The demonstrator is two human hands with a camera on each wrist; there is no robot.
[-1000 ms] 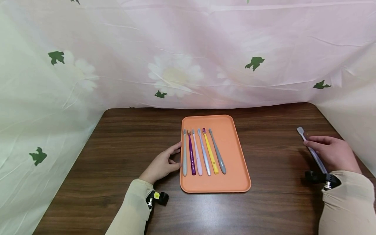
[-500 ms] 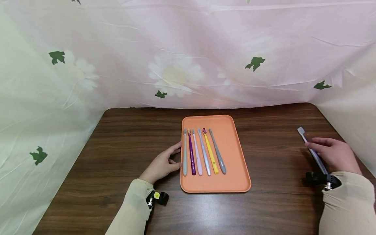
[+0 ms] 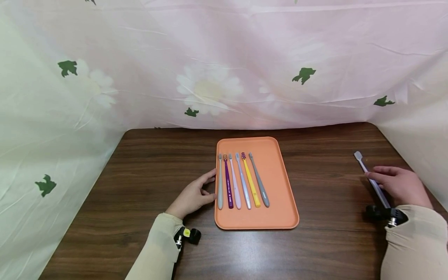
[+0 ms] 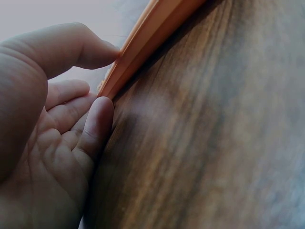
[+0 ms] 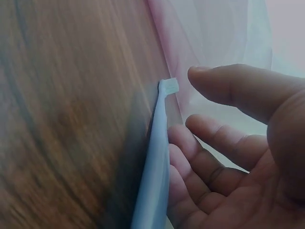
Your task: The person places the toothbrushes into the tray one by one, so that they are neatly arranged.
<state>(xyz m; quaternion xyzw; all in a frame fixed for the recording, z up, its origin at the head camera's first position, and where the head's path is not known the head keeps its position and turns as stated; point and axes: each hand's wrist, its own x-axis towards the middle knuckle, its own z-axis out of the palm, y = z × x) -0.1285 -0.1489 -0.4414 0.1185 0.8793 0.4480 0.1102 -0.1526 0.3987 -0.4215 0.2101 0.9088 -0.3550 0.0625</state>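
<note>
An orange tray [image 3: 283,214] lies on the table, with several toothbrushes side by side in it: a pale grey-green one [image 3: 220,186], a purple one [image 3: 228,186], a pink one [image 3: 236,190], a pale blue one [image 3: 244,182], a yellow one [image 3: 251,181] and a dark grey one [image 3: 260,182]. My left hand [image 3: 190,196] touches the tray's left side with its thumb and a fingertip. Far to the right, another pale blue toothbrush [image 5: 155,162] lies on the table. My right hand [image 3: 400,184] is beside it, thumb apart from it, lower fingers right against its handle.
The dark wood table [image 3: 147,167] is bordered by a floral curtain [image 3: 210,70] at the back and both sides. A small camera [image 3: 190,235] is strapped to the left wrist, another [image 3: 381,214] to the right.
My right hand's thumb and fingers have drawn back slightly from the toothbrush on the table. That toothbrush, the tray and my left hand stay where they were.
</note>
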